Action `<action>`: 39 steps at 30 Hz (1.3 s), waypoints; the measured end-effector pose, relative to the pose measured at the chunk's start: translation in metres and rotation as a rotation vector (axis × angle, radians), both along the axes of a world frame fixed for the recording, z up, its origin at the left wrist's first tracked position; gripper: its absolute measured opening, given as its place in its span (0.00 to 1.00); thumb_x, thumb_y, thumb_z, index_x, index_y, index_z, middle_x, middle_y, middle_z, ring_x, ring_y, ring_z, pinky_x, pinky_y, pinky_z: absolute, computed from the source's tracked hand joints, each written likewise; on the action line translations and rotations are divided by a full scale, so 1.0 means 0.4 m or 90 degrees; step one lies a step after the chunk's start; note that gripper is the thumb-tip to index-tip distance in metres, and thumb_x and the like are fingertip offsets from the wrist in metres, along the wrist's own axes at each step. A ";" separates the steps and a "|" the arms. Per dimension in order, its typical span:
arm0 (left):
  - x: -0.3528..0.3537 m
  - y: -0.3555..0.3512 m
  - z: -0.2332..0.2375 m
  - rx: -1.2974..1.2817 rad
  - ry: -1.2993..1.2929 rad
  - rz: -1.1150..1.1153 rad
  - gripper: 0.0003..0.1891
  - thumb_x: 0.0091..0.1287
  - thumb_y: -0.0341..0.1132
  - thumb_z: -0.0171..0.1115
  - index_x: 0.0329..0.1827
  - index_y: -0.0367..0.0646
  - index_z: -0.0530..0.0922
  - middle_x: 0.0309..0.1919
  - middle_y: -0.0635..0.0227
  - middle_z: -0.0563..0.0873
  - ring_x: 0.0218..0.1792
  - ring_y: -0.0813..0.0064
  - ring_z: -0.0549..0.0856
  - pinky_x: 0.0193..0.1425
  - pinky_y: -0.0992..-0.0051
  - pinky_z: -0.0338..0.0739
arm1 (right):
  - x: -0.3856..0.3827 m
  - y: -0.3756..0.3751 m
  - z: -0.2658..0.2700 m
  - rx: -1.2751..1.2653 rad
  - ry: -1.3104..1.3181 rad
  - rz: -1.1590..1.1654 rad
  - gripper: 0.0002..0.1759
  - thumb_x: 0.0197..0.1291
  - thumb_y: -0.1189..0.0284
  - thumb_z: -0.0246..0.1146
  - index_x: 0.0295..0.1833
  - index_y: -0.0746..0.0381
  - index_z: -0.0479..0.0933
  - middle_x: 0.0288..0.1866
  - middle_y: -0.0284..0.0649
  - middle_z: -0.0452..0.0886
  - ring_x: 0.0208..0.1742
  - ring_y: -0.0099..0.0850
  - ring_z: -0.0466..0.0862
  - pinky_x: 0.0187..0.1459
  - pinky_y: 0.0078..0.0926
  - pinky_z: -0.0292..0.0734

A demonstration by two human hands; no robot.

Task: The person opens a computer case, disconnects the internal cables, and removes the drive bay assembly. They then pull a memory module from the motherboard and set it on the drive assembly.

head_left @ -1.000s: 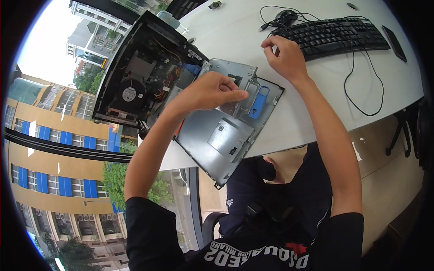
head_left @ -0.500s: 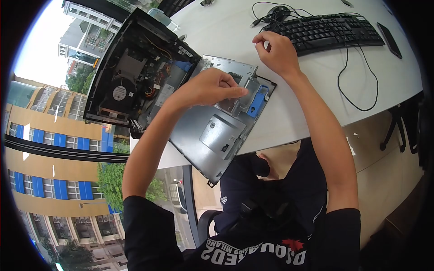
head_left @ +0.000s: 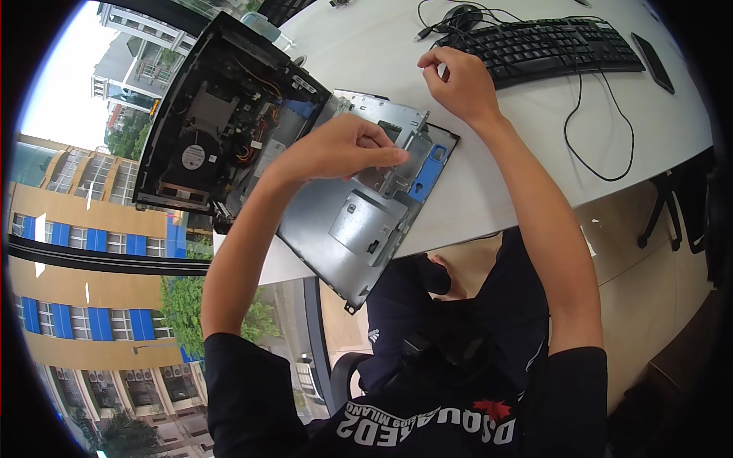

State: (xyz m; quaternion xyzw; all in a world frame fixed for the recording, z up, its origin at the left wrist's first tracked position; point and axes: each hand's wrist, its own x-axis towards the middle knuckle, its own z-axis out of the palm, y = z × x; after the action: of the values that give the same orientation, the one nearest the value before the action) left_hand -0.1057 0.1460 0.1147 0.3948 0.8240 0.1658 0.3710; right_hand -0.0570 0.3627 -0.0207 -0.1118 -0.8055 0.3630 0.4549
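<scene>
Fingers of the left hand [head_left: 347, 149] pinch on the metal plate [head_left: 321, 221], mid-frame, maybe to steady it; the right hand [head_left: 458, 82] curls near the keyboard [head_left: 550, 46], upper right, and I cannot tell what it holds.

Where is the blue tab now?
Head view: the blue tab sits at the right edge of the grey metal panel, just right of the left hand, below the right hand.

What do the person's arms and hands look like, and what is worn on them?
Both arms are bare below short black sleeves. The left hand and right hand are ungloved; no watch, bracelet or ring shows. The sleeves belong to a black T-shirt with white lettering and a red maple leaf.
</scene>
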 end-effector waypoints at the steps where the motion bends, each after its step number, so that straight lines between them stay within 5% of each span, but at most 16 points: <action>1: 0.000 0.000 -0.001 0.000 0.002 0.002 0.22 0.69 0.52 0.76 0.44 0.37 0.90 0.24 0.78 0.83 0.20 0.90 0.73 0.22 0.83 0.61 | 0.000 0.000 0.001 0.010 0.009 -0.004 0.07 0.62 0.72 0.65 0.42 0.59 0.88 0.35 0.35 0.90 0.26 0.28 0.83 0.34 0.28 0.79; 9: -0.009 0.002 -0.011 0.033 0.035 -0.057 0.23 0.72 0.53 0.72 0.47 0.37 0.91 0.25 0.79 0.83 0.22 0.89 0.73 0.26 0.82 0.63 | 0.002 -0.001 0.003 0.001 0.012 0.001 0.08 0.62 0.72 0.65 0.42 0.59 0.88 0.35 0.35 0.90 0.25 0.28 0.83 0.34 0.28 0.79; 21: -0.006 0.028 0.007 -0.060 0.109 -0.140 0.25 0.77 0.53 0.65 0.37 0.36 0.90 0.20 0.78 0.78 0.23 0.87 0.72 0.28 0.78 0.65 | 0.006 -0.001 0.012 -0.033 -0.024 0.012 0.08 0.61 0.68 0.63 0.39 0.56 0.87 0.37 0.35 0.90 0.36 0.37 0.88 0.40 0.36 0.83; 24: -0.013 0.007 -0.024 0.031 0.083 -0.109 0.29 0.75 0.54 0.65 0.26 0.34 0.85 0.16 0.75 0.73 0.20 0.82 0.68 0.26 0.73 0.63 | 0.004 0.001 0.008 -0.025 -0.028 0.006 0.08 0.61 0.68 0.63 0.39 0.56 0.87 0.37 0.35 0.90 0.37 0.37 0.88 0.41 0.36 0.83; 33: -0.010 0.012 -0.021 0.015 0.110 -0.107 0.28 0.74 0.54 0.66 0.29 0.33 0.87 0.16 0.74 0.75 0.20 0.82 0.69 0.26 0.73 0.63 | 0.008 -0.004 0.017 -0.035 -0.037 0.014 0.08 0.62 0.68 0.63 0.40 0.56 0.88 0.37 0.35 0.90 0.38 0.38 0.89 0.41 0.37 0.83; 39: -0.004 0.001 -0.018 0.003 0.094 -0.085 0.22 0.77 0.49 0.67 0.45 0.35 0.91 0.26 0.73 0.85 0.28 0.86 0.81 0.34 0.80 0.74 | 0.005 -0.001 0.009 -0.023 -0.025 0.008 0.09 0.61 0.68 0.63 0.40 0.56 0.88 0.37 0.36 0.90 0.37 0.37 0.88 0.41 0.36 0.83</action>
State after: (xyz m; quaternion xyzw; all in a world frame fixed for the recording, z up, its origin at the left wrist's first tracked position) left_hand -0.1073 0.1464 0.1074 0.4611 0.8204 0.1129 0.3186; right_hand -0.0549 0.3623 -0.0170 -0.1223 -0.8082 0.3782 0.4345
